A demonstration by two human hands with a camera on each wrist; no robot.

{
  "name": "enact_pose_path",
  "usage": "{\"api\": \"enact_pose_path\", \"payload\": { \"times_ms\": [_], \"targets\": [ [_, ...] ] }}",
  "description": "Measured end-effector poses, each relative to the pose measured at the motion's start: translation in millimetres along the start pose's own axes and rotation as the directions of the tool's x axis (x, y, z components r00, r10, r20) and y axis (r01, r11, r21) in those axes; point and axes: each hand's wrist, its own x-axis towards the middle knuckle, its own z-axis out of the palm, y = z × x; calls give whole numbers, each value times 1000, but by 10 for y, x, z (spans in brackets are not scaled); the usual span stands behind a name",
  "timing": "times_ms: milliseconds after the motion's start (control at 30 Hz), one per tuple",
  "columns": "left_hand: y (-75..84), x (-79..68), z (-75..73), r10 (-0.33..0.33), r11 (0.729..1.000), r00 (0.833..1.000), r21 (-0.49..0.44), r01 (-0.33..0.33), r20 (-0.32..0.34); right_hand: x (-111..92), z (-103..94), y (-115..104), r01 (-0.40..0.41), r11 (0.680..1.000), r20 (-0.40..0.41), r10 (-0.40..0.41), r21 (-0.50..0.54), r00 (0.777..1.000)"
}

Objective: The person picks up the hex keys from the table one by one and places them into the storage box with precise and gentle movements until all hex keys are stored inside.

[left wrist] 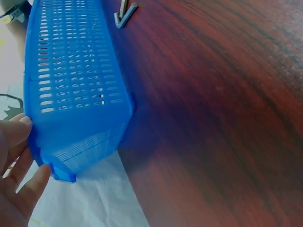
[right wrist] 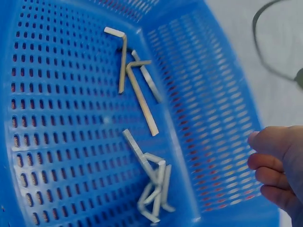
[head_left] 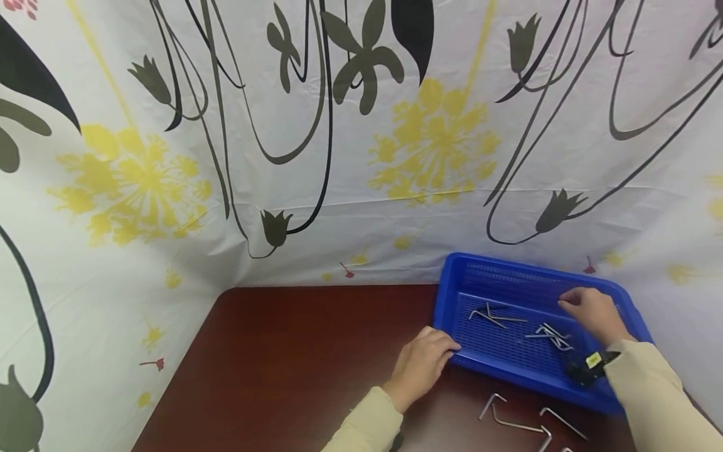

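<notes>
Fingers of the left hand (head_left: 420, 363): gripping the near-left corner of the blue basket (head_left: 511, 375); I'd want that hold light, just steadying.
Fingers of the right hand (head_left: 590, 314): curled in over the far right side, nothing visible between them.
Basket rods (right wrist: 142, 100): a left group and a tangle to its right; I'd free these singly.
Table rods (head_left: 516, 425): near side, outside the basket; I'd pinch their long arms.

Screened-off tabletop workspace, room type unclear, flower-printed cloth (head_left: 353, 150), reddish-brown table (head_left: 316, 351)
</notes>
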Motion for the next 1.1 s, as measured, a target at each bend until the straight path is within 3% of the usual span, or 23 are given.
{"api": "enact_pose_path", "payload": {
  "times_ms": [267, 433, 733, 900, 1100],
  "targets": [
    [26, -41, -85, 106, 984, 992, 136, -115, 73, -11, -190, -297, 127, 990, -54, -130, -58, 990],
    [104, -63, -122, 126, 985, 989, 105, -135, 80, -73, -332, -599, 217, 972, -60, -223, -93, 973],
    [299, -74, -91, 179, 981, 980, 60, -185, 89, -319, -418, -955, 220, 967, -41, -227, -130, 973],
    [414, -71, -28, 167, 983, 966, 44, -179, 197, -478, -397, -1047, 250, 955, -70, -264, -161, 962],
    [571, -95, 90, 105, 991, 920, 41, -130, 378, -681, -377, -1086, 260, 945, -71, -278, -196, 958]
  ]
}}
